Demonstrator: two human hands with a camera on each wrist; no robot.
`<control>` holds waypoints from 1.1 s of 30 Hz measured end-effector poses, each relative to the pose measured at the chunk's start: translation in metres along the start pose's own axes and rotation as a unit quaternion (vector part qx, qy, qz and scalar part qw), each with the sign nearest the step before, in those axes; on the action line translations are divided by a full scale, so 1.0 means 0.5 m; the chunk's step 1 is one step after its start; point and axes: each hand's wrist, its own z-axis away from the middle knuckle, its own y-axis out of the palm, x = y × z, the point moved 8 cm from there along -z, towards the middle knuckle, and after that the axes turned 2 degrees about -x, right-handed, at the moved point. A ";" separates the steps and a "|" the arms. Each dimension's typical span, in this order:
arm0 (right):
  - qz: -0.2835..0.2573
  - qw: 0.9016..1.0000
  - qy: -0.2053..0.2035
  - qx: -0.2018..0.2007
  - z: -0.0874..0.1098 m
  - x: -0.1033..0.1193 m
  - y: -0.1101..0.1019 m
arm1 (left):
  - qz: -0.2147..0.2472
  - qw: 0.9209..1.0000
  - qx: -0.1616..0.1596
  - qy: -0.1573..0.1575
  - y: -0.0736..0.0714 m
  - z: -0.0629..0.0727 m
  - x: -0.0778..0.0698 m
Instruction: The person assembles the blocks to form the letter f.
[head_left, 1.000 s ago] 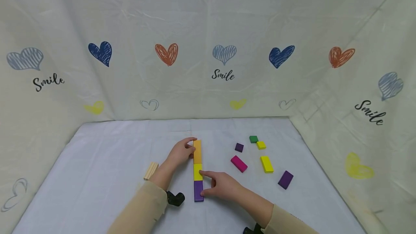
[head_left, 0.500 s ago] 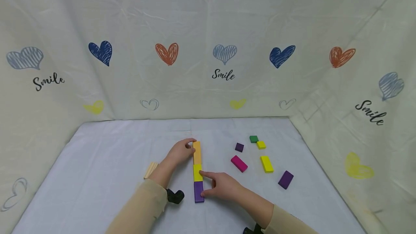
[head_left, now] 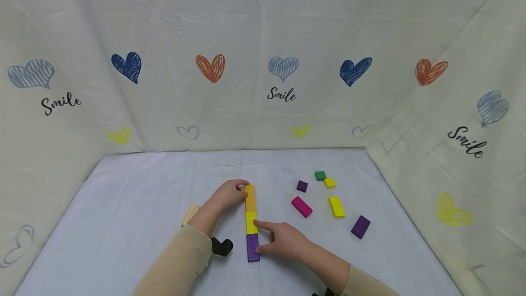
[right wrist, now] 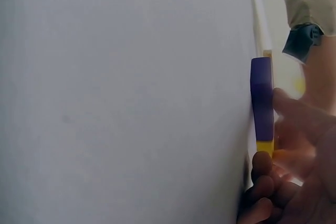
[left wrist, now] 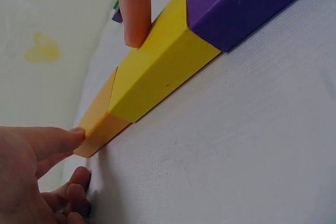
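In the head view, an orange block (head_left: pixel 250 198), a yellow block (head_left: pixel 251 223) and a purple block (head_left: pixel 253 247) lie end to end in one straight row on the white cloth. My left hand (head_left: pixel 228 194) is at the row's far end, its index fingertip at the orange block's end and its thumb against the left side. From the right, my right hand (head_left: pixel 285 240) touches the yellow block with its index finger and the purple block with its thumb. The left wrist view shows narrow seams between the yellow block (left wrist: pixel 163 59) and its neighbours.
Right of the row lie a magenta block (head_left: pixel 302 207), another yellow block (head_left: pixel 337 207), a second purple block (head_left: pixel 360 227), a small dark purple block (head_left: pixel 302 186), a green block (head_left: pixel 320 176) and a small yellow block (head_left: pixel 330 183). Pale wooden pieces (head_left: pixel 190 215) lie beside my left forearm.
The whole row has slid a little towards me, slightly to the right. Both hands have moved along with it, staying at the same blocks. The loose blocks have not moved.
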 end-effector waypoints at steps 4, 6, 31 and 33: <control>0.002 1.000 -0.002 -0.001 0.002 0.000 0.002 | -0.001 1.000 0.003 -0.001 0.002 0.002 0.000; 0.001 1.000 -0.003 -0.001 0.002 -0.001 0.004 | -0.002 1.000 0.002 -0.002 0.003 0.002 0.002; 0.024 1.000 -0.010 -0.017 -0.055 -0.014 -0.022 | -0.083 0.992 0.065 0.074 0.019 0.020 -0.009; 0.024 1.000 -0.008 -0.016 -0.055 -0.014 -0.021 | -0.082 0.992 0.066 0.074 0.020 0.020 -0.008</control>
